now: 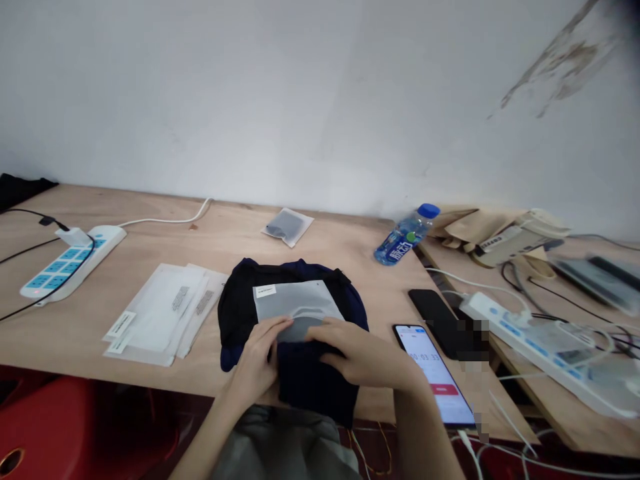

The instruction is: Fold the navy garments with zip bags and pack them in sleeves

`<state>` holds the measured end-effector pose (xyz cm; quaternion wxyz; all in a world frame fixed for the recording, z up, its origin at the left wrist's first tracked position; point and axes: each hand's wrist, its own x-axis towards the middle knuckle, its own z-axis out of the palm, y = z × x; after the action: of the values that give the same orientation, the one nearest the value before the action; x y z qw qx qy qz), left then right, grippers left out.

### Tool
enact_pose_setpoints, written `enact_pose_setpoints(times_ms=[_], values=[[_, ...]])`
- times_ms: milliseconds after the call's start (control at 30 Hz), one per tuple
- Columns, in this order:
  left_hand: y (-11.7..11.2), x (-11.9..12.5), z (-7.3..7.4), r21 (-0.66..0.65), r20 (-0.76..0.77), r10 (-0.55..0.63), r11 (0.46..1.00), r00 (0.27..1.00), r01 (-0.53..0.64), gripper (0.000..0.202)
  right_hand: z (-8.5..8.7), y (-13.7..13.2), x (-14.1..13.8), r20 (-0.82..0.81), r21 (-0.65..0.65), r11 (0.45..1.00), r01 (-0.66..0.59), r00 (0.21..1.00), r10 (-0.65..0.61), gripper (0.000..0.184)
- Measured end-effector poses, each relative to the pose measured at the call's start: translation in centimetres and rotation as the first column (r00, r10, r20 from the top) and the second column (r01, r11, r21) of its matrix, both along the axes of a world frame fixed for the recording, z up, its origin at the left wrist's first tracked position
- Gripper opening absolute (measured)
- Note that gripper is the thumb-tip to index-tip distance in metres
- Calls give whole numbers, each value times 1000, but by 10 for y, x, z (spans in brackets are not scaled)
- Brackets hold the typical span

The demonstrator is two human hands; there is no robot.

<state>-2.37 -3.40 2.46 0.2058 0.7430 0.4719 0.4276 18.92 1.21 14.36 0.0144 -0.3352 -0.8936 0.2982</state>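
A dark navy garment [240, 300] lies bunched at the front edge of the wooden table [150, 260], part of it hanging over the edge. On top of it rests a frosted plastic bag [295, 300] with a small white label. My left hand [257, 360] presses on the near left corner of the bag, fingers curled onto the cloth. My right hand [357, 353] lies over the near right side, fingers bent and gripping the garment where it meets the bag.
A stack of empty frosted bags [160, 313] lies left of the garment. A white power strip [70, 260] sits far left, a packed bag [287, 225] at the back, a water bottle [406, 237] and two phones [435, 373] to the right, cables and another power strip [540, 347] beyond.
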Motion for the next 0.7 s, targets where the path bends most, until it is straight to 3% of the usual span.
enact_pose_setpoints(times_ms=[133,333,500,700], values=[[5,-3,-5,-6,-19,-15,1000,1000,15,77,-35,-3,-22,-57,219,961,168,986,-159,48],[11,-1,-11,24,-40,-23,999,999,24,83,-71,-12,-41,-13,519,834,184,978,-208,51],[11,4,-6,69,-99,-55,996,994,62,81,-85,-11,-40,47,588,773,237,944,-326,47],[6,3,6,206,-211,30,979,977,14,62,-93,-7,-47,35,536,746,395,873,-487,26]])
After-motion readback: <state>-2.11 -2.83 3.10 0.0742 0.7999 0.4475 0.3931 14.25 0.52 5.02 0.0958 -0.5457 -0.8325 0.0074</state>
